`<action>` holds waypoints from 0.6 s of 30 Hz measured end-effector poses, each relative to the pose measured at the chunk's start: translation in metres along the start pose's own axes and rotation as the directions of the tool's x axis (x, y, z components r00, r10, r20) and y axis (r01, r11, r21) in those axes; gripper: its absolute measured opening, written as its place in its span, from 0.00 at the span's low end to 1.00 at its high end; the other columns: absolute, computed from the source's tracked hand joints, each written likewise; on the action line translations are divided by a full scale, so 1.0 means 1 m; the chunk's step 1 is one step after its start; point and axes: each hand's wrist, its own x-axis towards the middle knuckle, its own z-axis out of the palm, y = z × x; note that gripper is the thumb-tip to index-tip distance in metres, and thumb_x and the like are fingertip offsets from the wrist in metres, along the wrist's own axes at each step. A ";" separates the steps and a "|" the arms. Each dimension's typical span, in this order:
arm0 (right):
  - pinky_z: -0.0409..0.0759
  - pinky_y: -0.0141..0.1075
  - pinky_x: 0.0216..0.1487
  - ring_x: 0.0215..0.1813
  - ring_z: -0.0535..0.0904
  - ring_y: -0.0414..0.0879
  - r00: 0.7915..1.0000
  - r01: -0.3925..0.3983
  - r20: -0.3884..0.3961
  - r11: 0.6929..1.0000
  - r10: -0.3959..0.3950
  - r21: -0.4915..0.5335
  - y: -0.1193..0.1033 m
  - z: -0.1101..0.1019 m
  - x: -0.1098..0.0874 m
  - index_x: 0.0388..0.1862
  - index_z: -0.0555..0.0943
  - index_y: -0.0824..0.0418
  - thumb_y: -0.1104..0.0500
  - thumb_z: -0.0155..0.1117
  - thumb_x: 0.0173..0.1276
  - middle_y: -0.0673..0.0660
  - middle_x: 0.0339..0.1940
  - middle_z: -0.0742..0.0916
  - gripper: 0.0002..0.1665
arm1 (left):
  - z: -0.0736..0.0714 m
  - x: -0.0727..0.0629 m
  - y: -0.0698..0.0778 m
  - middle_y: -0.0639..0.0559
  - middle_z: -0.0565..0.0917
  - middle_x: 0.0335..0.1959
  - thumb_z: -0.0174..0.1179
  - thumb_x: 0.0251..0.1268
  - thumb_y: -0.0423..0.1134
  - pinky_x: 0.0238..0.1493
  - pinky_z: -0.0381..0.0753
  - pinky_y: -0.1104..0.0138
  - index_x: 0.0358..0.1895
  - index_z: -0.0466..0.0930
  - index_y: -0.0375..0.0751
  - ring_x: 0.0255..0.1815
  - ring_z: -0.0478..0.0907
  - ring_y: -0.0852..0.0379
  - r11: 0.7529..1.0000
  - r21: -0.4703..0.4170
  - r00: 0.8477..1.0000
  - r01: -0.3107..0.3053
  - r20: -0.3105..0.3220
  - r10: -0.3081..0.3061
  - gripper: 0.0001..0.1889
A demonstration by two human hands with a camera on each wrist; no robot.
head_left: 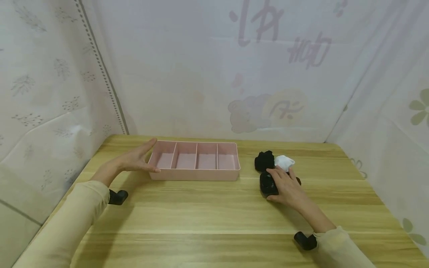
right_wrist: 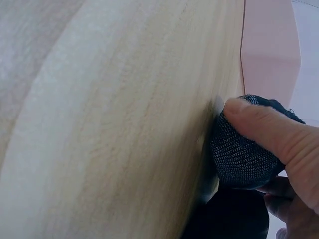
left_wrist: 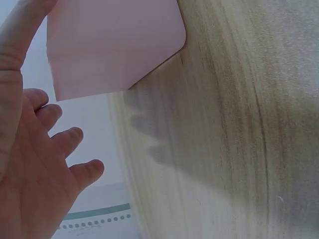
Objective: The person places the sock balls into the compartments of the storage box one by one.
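Note:
A pink tray (head_left: 194, 175) with several compartments stands at the back left of the table. At its left end is my left hand (head_left: 135, 158), the thumb touching the front corner and the fingers stretched toward the back corner. In the left wrist view, the other fingers (left_wrist: 88, 172) are spread behind the tray's end. My right hand (head_left: 288, 188) grips a rolled black sock (head_left: 268, 184) from above; its thumb presses the ribbed knit (right_wrist: 244, 154) in the right wrist view. Just behind lie another black rolled sock (head_left: 264, 161) and a white one (head_left: 285, 162).
More black fabric (head_left: 298, 181) shows past the right hand's far side. Wood-grained table (head_left: 201, 208) lies between the hands. Patterned cloth (head_left: 187, 74) hangs at the back and both sides. A black wrist mount (head_left: 118, 197) juts from each sleeve.

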 end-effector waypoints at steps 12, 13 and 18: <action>0.59 0.66 0.62 0.59 0.73 0.63 0.995 0.041 -0.089 0.998 -0.044 -0.043 0.002 0.007 0.003 0.59 0.69 0.67 0.48 0.83 0.36 0.68 0.52 0.79 0.52 | 0.001 0.004 -0.003 0.30 0.36 0.74 0.72 0.48 0.48 0.67 0.39 0.36 0.74 0.33 0.30 0.73 0.34 0.30 1.000 0.009 1.000 -0.010 0.018 0.009 0.61; 0.60 0.66 0.62 0.58 0.74 0.62 0.993 0.050 -0.104 0.998 -0.054 -0.044 0.002 0.007 0.003 0.58 0.70 0.67 0.48 0.83 0.35 0.68 0.51 0.79 0.53 | 0.002 0.004 -0.003 0.29 0.36 0.74 0.72 0.47 0.48 0.68 0.39 0.36 0.74 0.34 0.30 0.73 0.34 0.30 1.000 0.017 1.000 -0.011 0.015 0.011 0.61; 0.61 0.64 0.62 0.55 0.75 0.61 0.989 0.065 -0.132 0.998 -0.066 -0.010 0.000 0.007 0.006 0.58 0.70 0.68 0.47 0.83 0.34 0.66 0.49 0.80 0.53 | 0.001 0.004 -0.001 0.28 0.38 0.74 0.72 0.47 0.49 0.67 0.39 0.36 0.73 0.36 0.28 0.73 0.34 0.29 0.998 0.054 1.000 -0.016 0.015 0.015 0.61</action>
